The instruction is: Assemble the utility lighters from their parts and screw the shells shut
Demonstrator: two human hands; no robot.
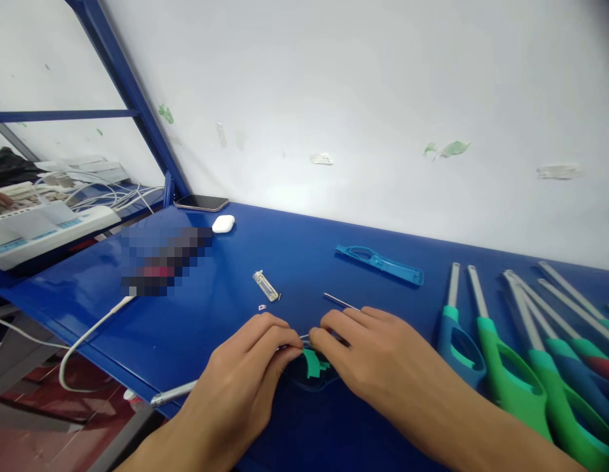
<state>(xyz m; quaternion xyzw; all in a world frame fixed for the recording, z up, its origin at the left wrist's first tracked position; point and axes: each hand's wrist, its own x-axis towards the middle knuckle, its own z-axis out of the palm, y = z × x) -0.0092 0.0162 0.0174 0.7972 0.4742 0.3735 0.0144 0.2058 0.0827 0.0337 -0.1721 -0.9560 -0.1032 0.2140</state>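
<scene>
A long-necked gas lighter with a teal trigger (311, 364) lies opened low in front of me, its metal tube (175, 393) sticking out left from under my wrist. My left hand (252, 367) is closed in a pinch at the lighter's upper edge. Opposite it, my right hand (360, 347) has its fingertips closed at the same edge, almost touching the left ones. A thin metal rod (339, 301) juts out beyond the right knuckles; whether that hand holds it is hidden. The lighter's blue half-shell (383, 265) lies farther back. A clear fuel tank (265, 286) rests nearer, beside tiny loose parts.
Several assembled lighters (510, 373) lie along the right side. Toward the back left are a phone (202, 202), a white earbud case (223, 224) and a pixelated object (166, 262) with a white cable (82, 334). A white wall borders the blue table (200, 334).
</scene>
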